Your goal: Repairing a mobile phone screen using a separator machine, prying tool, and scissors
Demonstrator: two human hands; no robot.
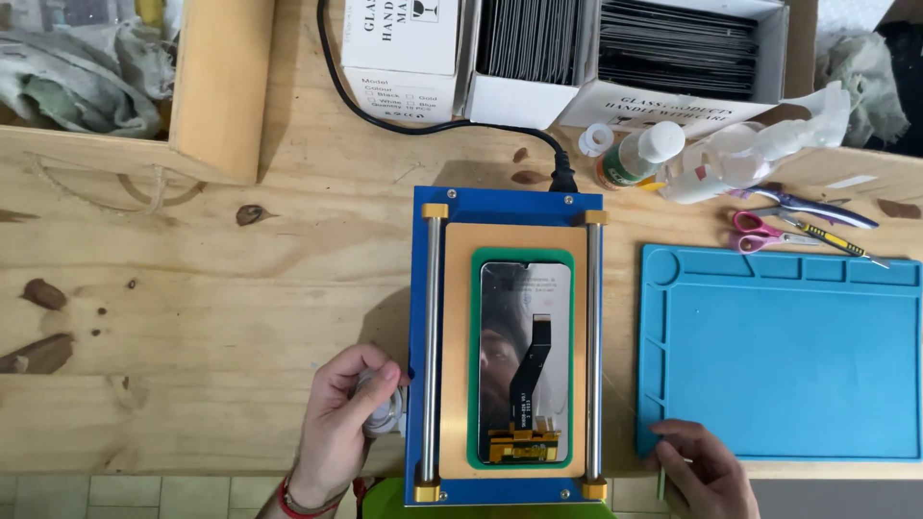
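Gripping small white object [381, 408], left hand [341, 428] at blue machine [507, 204] edge; right hand [697, 471] pinching thin stick [661, 481] by mat [784, 356].

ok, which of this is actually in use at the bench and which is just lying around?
In use:
- left hand gripping a small white object, unclear what
- blue machine with rails
- phone screen on the green pad
- right hand at the blue mat edge, holding a thin item

Lying about:
- scissors
- bottles
- boxes of glass
- rags
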